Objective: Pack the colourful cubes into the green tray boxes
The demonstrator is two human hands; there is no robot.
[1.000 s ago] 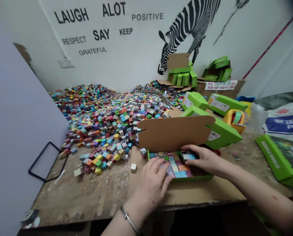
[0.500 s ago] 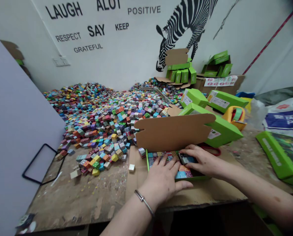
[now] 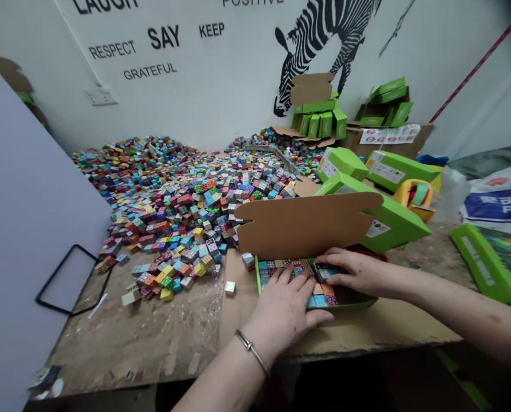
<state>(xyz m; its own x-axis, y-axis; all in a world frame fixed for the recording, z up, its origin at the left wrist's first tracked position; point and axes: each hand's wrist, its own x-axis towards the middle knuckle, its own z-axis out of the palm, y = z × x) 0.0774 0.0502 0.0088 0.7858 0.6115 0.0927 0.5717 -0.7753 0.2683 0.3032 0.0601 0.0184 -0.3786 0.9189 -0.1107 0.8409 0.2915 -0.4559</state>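
Observation:
An open box (image 3: 258,280) with a green rim and a raised brown cardboard lid (image 3: 307,223) lies in front of me. Small patterned blocks (image 3: 319,300) fill its left and middle parts. My left hand (image 3: 283,300) rests on these blocks, fingers outstretched and thumb apart. At the end of the block rows, my right hand (image 3: 358,274) grips dark blocks (image 3: 323,272) between its fingers and thumb, inside the box. Fingers partly cover them, and I cannot tell how many they are. A pale block (image 3: 230,288) lies on the cardboard sheet (image 3: 238,320) left of the box, with another block (image 3: 248,261) by the box corner.
A large heap of loose coloured blocks (image 3: 186,200) spreads over the table to the wall. Green boxes (image 3: 396,223) and a yellow tape dispenser (image 3: 416,194) stand behind on the right. A printed green box (image 3: 487,266) lies far right; a black frame (image 3: 72,280) is at left.
The camera view has shifted slightly. My right hand and the dark blocks stay at nearly the same place in the box; my left hand still lies flat on the blocks.

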